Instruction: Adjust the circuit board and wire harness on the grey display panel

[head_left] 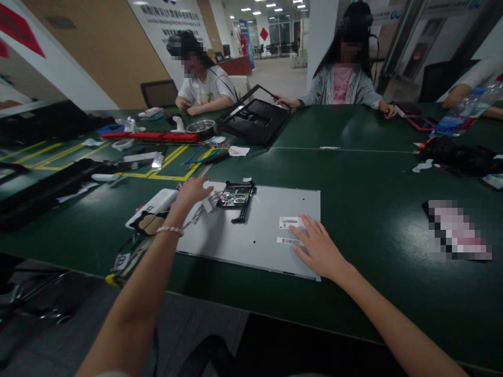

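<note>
A flat silver-grey panel (271,251), like the back of a display, lies on the green table in front of me. My right hand (320,248) rests on its right part with fingers spread, beside two white labels (290,223). Over the panel's far left corner is my left hand (192,192), its visible fingers stretched and apart; some fingers are hidden. Grey cables (200,209) run just below that hand. A green circuit board in a black bracket (236,195) sits on the panel to the right of it.
Left of the panel lie a white power bank (153,207) and a dark pouch. Farther off are red strips (168,136), wires and a metal bowl (200,126). Across the table a person holds a black frame (255,120). A phone (458,230) and bottle (467,112) are at right.
</note>
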`<state>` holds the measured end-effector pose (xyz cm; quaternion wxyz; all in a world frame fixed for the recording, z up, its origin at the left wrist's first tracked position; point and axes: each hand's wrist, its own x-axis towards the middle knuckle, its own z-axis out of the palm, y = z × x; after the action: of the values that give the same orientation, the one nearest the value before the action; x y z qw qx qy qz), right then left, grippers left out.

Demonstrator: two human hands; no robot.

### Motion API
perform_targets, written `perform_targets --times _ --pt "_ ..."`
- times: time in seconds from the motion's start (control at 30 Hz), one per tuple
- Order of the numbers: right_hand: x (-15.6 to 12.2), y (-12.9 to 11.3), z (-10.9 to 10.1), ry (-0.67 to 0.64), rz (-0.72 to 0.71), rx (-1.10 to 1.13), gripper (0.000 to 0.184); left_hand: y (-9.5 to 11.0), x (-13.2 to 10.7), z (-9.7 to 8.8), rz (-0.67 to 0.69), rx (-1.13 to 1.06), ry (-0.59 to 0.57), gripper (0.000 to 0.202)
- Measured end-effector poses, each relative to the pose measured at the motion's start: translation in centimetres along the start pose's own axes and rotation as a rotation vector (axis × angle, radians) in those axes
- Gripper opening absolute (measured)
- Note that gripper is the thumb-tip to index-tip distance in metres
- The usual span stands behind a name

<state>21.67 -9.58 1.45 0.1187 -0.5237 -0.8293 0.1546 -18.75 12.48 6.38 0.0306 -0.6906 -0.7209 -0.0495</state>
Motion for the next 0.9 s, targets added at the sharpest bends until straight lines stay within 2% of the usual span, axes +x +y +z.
perform_targets --times 0.1,0.17,0.3,0.4,0.47,0.57,0.67,0.8,0.9 --pt "0.0 0.0 0.0 -0.004 -0.001 -0.002 0.056 -1.6 -0.9 0.1 -0.002 0.040 -0.193 0.045" --pt "0.0 0.0 0.0 -0.005 -0.004 -0.004 0.056 -1.9 -1.4 0.1 0.011 0.026 -0.224 0.034" --pt "-0.1 0.0 0.2 0.007 -0.006 -0.012 0.055 -1.9 -1.7 -0.2 0.032 0.002 -0.219 0.015" --pt "-0.1 0.0 0.3 0.010 -0.005 -0.019 0.055 -1.8 -1.3 -1.2 0.034 -0.025 -0.171 0.013" --pt "-0.1 0.0 0.4 0.010 -0.003 -0.019 0.056 -1.4 -0.8 -2.3 0.032 -0.051 -0.101 0.016" --pt "-0.1 0.1 0.4 0.010 -0.002 -0.013 0.056 0.3 0.5 -3.8 0.046 -0.101 0.042 0.026" --pt "-0.1 0.0 0.3 0.002 0.002 -0.003 0.056 3.6 2.3 -3.8 0.072 -0.147 0.141 0.034" --pt "0.0 0.0 0.2 -0.004 0.006 0.005 0.056 8.5 4.2 -1.3 0.083 -0.209 0.161 0.035" --pt "0.0 0.0 0.2 0.001 0.008 0.000 0.056 10.6 4.6 0.9 0.068 -0.234 0.121 0.035"
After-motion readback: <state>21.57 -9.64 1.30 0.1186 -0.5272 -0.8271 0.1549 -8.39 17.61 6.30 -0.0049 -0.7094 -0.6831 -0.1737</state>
